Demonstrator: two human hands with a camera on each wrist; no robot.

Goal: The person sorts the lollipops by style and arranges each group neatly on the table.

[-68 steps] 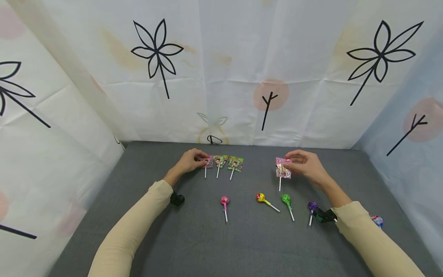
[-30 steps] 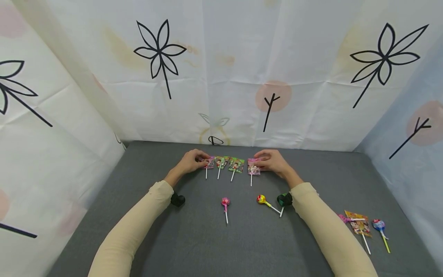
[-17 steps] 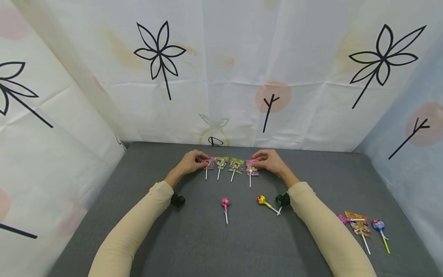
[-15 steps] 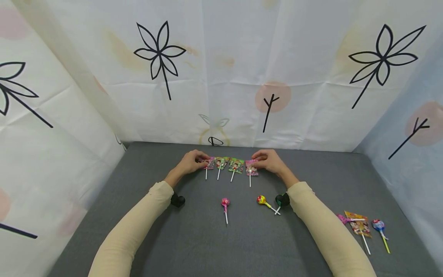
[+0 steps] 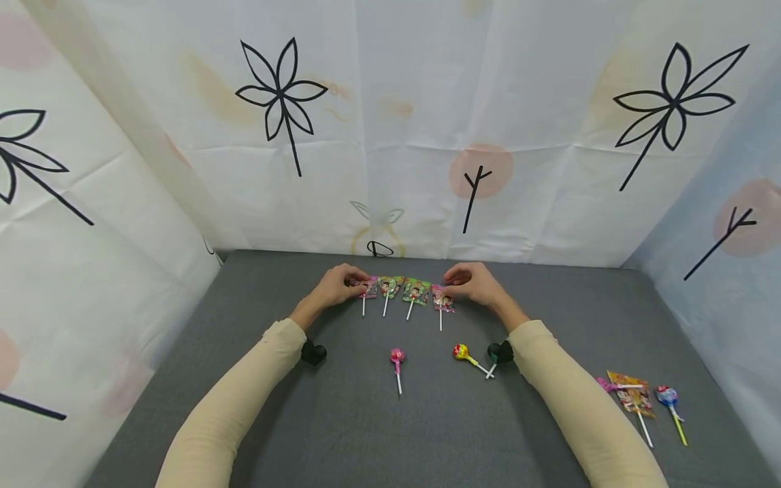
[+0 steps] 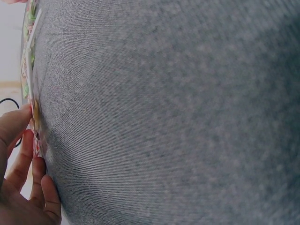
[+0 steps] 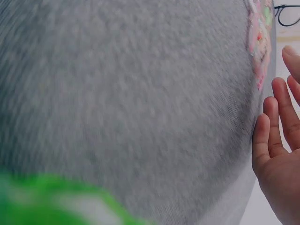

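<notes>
In the head view my left hand [image 5: 332, 285] pinches the left end of a pink-wrapped lollipop [image 5: 369, 287] at the table's back. The left wrist view shows its thumb and fingertips at the wrapper edge [image 6: 37, 145]. To the right lie two green-wrapped lollipops, one narrow [image 5: 388, 285] and one wider [image 5: 415, 291], sticks toward me. Another pink-wrapped lollipop [image 5: 442, 299] ends this row. My right hand [image 5: 478, 285] hovers at its right edge; in the right wrist view its fingers are spread, apart from the wrapper [image 7: 261, 51].
Nearer on the grey table [image 5: 366, 434] lie a pink lollipop [image 5: 397, 356], a yellow one [image 5: 462, 352] and a green one partly behind the black wrist camera [image 5: 500, 352]. Beyond my right sleeve are an orange-wrapped lollipop [image 5: 634, 394] and a blue one [image 5: 668, 396]. Printed curtains stand behind.
My right hand carried the pink-wrapped lollipop leftward to the row's right end and has let go of it there. My left hand has stayed at the leftmost lollipop.
</notes>
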